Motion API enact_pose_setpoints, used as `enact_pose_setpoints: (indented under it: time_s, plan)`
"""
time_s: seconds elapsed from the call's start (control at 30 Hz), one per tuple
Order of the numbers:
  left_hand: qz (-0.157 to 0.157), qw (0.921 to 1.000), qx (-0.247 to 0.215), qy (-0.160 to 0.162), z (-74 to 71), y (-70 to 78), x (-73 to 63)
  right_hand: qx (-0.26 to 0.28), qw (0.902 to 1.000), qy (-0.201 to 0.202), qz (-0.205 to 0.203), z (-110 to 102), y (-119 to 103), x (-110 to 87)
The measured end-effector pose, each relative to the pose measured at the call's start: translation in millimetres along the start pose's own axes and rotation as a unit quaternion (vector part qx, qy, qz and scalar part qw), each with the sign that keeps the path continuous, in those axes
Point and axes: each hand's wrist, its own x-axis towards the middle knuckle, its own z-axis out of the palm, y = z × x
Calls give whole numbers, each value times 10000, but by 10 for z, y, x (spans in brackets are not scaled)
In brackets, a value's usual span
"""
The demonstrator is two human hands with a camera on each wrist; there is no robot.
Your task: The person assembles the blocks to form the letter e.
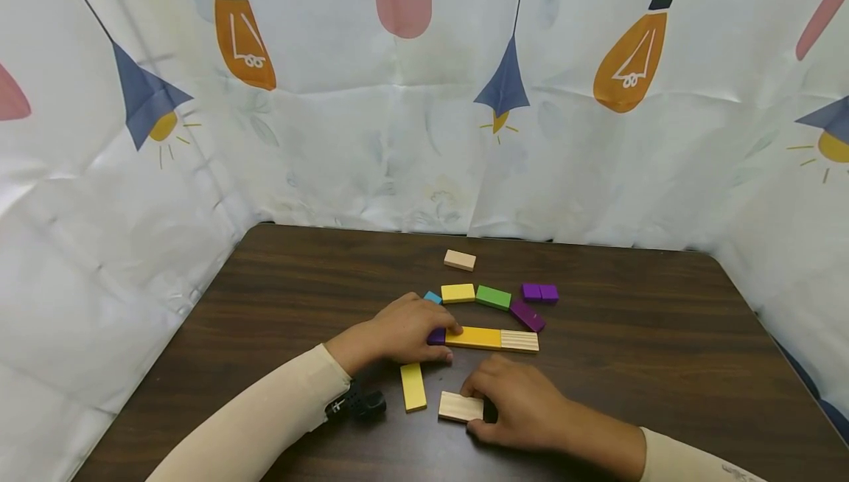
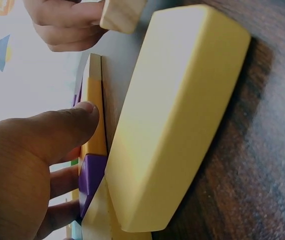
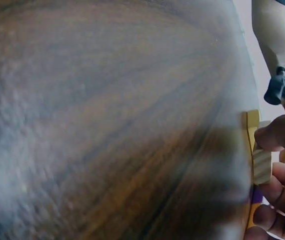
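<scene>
In the head view my left hand (image 1: pixel 413 329) reaches over the left end of a flat row of blocks: a purple block (image 1: pixel 436 336), an orange-yellow block (image 1: pixel 474 337) and a striped wood block (image 1: pixel 519 341). Its index fingertip touches the orange-yellow block; the thumb extends along the row's near side. My right hand (image 1: pixel 520 402) pinches a plain wood block (image 1: pixel 460 407) between thumb and fingers, low over the table. The right wrist view also shows this wood block (image 3: pixel 262 165) in the fingers. A pale yellow block (image 2: pixel 177 120) fills the middle of the left wrist view.
Behind the row, a blue block (image 1: pixel 432 297), yellow block (image 1: pixel 458 293), green block (image 1: pixel 494 297) and tilted purple block (image 1: pixel 527 315) form an arc. Two small purple blocks (image 1: pixel 540 292) stand to its right. Another wood block (image 1: pixel 460 260) lies farther back on the brown table (image 1: pixel 318 268).
</scene>
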Motion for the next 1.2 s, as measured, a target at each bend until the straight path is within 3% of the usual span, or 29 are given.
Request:
enact_pose_setpoints:
  time_s: [0.3, 0.97, 1.2]
  plan:
    - [-18, 10000, -13, 14, 1, -3, 1, 12, 9997, -247, 77, 53, -65, 34]
    - [-14, 10000, -66, 17, 1, -3, -3, -90, 9989, -286, -374, 149, -150, 61]
    - [-27, 10000, -40, 16, 5, -4, -1, -128, 9985, -91, -523, 168, -159, 65]
